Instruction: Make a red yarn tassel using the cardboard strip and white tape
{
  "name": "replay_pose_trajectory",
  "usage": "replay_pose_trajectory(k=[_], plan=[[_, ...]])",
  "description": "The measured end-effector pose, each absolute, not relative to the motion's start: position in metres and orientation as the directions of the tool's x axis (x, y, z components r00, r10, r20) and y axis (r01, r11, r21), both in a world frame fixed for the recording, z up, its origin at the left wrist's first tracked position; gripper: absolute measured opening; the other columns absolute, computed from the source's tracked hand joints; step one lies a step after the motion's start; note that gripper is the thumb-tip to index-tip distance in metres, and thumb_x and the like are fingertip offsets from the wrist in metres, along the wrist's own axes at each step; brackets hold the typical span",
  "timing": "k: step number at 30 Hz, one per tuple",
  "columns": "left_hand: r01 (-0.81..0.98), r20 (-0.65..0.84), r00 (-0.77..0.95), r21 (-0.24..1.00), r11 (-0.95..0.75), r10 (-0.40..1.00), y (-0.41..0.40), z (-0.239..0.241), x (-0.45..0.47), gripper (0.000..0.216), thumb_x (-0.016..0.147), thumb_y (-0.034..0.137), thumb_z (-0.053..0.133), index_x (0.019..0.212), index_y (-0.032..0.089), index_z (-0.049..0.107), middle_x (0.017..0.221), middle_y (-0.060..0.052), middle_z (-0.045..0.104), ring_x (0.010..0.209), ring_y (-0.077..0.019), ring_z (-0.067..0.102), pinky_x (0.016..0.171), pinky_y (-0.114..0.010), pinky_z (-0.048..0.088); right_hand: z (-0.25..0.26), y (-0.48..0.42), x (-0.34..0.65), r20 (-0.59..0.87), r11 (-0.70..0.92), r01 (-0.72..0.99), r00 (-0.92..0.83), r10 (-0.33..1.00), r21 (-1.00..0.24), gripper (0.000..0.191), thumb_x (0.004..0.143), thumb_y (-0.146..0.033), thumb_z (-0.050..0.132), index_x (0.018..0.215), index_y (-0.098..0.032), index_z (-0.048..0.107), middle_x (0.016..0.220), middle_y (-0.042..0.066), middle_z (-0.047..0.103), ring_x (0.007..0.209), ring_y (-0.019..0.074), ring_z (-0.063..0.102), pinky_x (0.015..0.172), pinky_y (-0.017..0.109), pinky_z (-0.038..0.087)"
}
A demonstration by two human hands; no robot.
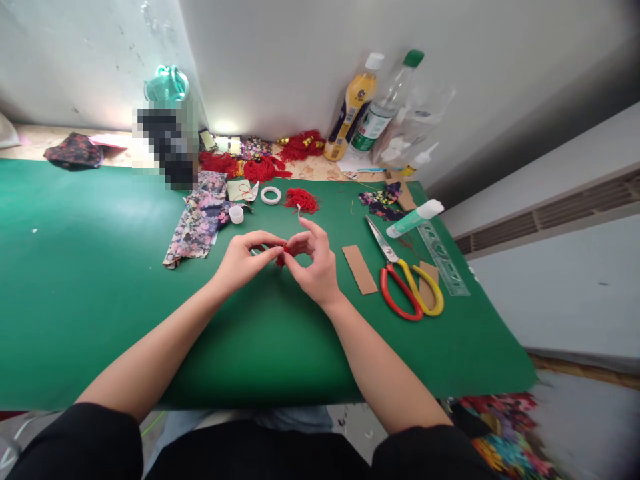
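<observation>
Above the green tabletop my left hand and my right hand meet fingertip to fingertip. Both pinch a small bundle of red thread, mostly hidden behind the fingers. A narrow white strip stands up at my right index finger; whether it sticks there I cannot tell. Just beyond the hands lies a pile of red thread. A roll of white tape and a small white cap sit beyond my left hand. Right of my right hand is a strip of brown cardboard.
Red-and-yellow-handled scissors, a glue stick and a clear stencil ruler lie at the right. Floral fabric lies at the left. Along the wall stand a yellow bottle, a clear bottle and red tassels.
</observation>
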State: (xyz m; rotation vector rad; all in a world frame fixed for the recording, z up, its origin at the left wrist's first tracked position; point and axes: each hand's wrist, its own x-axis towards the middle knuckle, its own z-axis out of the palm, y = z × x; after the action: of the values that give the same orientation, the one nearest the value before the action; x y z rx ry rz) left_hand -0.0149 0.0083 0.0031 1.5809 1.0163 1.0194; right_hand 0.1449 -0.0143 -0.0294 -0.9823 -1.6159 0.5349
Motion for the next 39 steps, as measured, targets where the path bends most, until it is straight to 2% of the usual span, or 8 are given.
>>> replay_pose_trajectory(k=[7,14,18,25,30,33,36,39], plan=[[0.034,0.109,0.250,0.992,-0.122,0.962,0.006,0.001,-0.011,0.022,0.074,0.034,0.070,0.079,0.013,0.072,0.071,-0.004,0.070,0.058,-0.0145,0.064,0.061,-0.029,0.053,-0.027,-0.018,0.143,0.564,0.550,0.286,-0.037,0.825,-0.785,0.060,0.081,-0.016,0.066,0.133,-0.031,0.040,0.088,-0.002,0.065,0.074,0.0108,0.069,0.073,0.026,0.063],[0.018,0.077,0.232,0.996,-0.083,0.970,0.004,0.000,-0.008,0.031,0.071,0.043,0.073,0.079,0.013,0.070,0.067,-0.004,0.071,0.058,-0.0147,0.063,0.059,-0.028,0.054,-0.021,-0.019,0.142,0.510,0.499,0.241,-0.019,0.860,-0.832,0.056,0.079,-0.018,0.067,0.128,-0.029,0.043,0.093,-0.001,0.068,0.075,0.0121,0.072,0.075,0.029,0.064],[0.054,0.095,0.195,0.993,-0.107,0.976,0.006,-0.001,-0.011,0.028,0.071,0.041,0.073,0.077,0.014,0.069,0.070,-0.004,0.071,0.062,-0.0153,0.065,0.061,-0.028,0.053,-0.015,-0.020,0.143,0.484,0.474,0.220,-0.009,0.875,-0.853,0.052,0.078,-0.022,0.069,0.124,-0.026,0.046,0.092,0.001,0.073,0.082,0.0155,0.073,0.083,0.035,0.062],[0.246,0.212,0.231,0.931,-0.268,0.949,0.002,0.000,-0.010,0.019,0.078,0.034,0.067,0.079,0.015,0.069,0.075,-0.005,0.072,0.072,-0.0165,0.066,0.072,-0.029,0.052,-0.014,-0.017,0.146,0.393,0.376,0.190,0.060,0.918,-0.907,0.039,0.080,-0.024,0.068,0.116,-0.023,0.052,0.079,-0.001,0.073,0.072,0.0150,0.072,0.078,0.034,0.060],[0.124,0.249,0.266,0.949,-0.289,0.931,0.000,-0.001,-0.010,0.036,0.080,0.036,0.067,0.108,0.015,0.062,0.105,-0.012,0.072,0.097,-0.0203,0.067,0.080,-0.030,0.052,-0.014,-0.017,0.145,0.421,0.404,0.197,0.050,0.906,-0.893,0.035,0.082,-0.020,0.065,0.115,-0.024,0.053,0.078,-0.002,0.073,0.071,0.0147,0.071,0.075,0.033,0.058],[-0.064,0.165,0.404,0.986,-0.152,0.900,-0.001,-0.001,-0.008,0.056,0.085,0.047,0.059,0.130,0.017,0.048,0.119,-0.015,0.067,0.091,-0.0183,0.067,0.064,-0.025,0.050,-0.014,-0.018,0.145,0.452,0.432,0.268,0.016,0.892,-0.861,0.034,0.083,-0.023,0.065,0.115,-0.025,0.054,0.078,-0.002,0.074,0.077,0.0167,0.071,0.074,0.034,0.056],[-0.111,0.069,0.469,0.994,-0.019,0.881,-0.001,-0.002,-0.005,0.064,0.084,0.057,0.056,0.131,0.014,0.048,0.101,-0.012,0.071,0.063,-0.0105,0.059,0.052,-0.022,0.043,-0.015,-0.019,0.146,0.477,0.454,0.325,-0.010,0.879,-0.830,0.036,0.085,-0.023,0.064,0.118,-0.027,0.053,0.081,-0.001,0.074,0.083,0.0184,0.070,0.074,0.035,0.054],[-0.054,0.011,0.504,0.998,0.018,0.864,0.000,-0.003,-0.003,0.059,0.084,0.059,0.056,0.120,0.012,0.060,0.076,-0.004,0.065,0.056,-0.0087,0.050,0.052,-0.022,0.042,-0.017,-0.019,0.148,0.507,0.474,0.379,-0.013,0.862,-0.795,0.038,0.086,-0.020,0.062,0.122,-0.028,0.052,0.084,-0.001,0.075,0.081,0.0178,0.068,0.075,0.035,0.051]])
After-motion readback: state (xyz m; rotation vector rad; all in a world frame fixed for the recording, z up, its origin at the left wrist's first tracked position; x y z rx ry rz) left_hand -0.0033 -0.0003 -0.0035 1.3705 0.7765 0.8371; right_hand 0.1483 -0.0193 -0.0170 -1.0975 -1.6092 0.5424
